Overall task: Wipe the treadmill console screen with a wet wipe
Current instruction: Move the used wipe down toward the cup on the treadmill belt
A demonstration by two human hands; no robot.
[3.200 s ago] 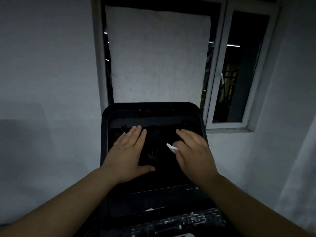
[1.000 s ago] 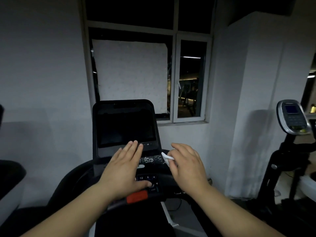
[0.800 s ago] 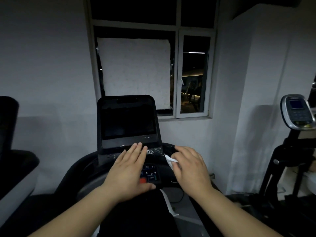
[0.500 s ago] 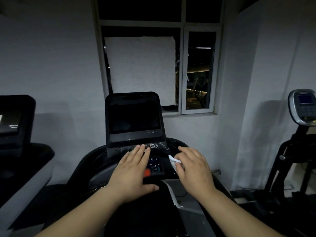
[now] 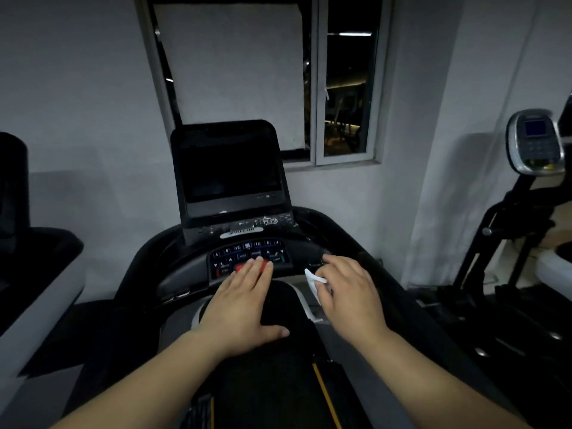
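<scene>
**Wipe in hand, screen out of reach**

While both bare forearms stretch forward over the dark treadmill deck, the left hand (image 5: 244,305) lies open with straight fingers together, its tips in line with the red stop button (image 5: 247,267) on the keypad; whether they touch it cannot be told. Just beside it, the right hand (image 5: 349,292) has its fingers curled, and its grip pinches a small crumpled white wet wipe (image 5: 314,281), a corner of which pokes out toward the left hand.

Beyond the hands sits the curved black button panel (image 5: 247,257), and above that rises the tall, dark, rounded-corner console screen (image 5: 229,168), unlit and apart from both hands. A neighbouring black machine (image 5: 34,252) stands at the left, a silver-faced exercise machine console (image 5: 535,144) at the right, and a window with a white board in it (image 5: 229,63) fills the far wall.

Judging by this, the wipe is held but not on the glass, so the wiping step is either paused or finished. If more wiping is needed, the right hand must rise and reach forward past the keypad, flatten the wipe against the screen, and avoid brushing the buttons.
</scene>
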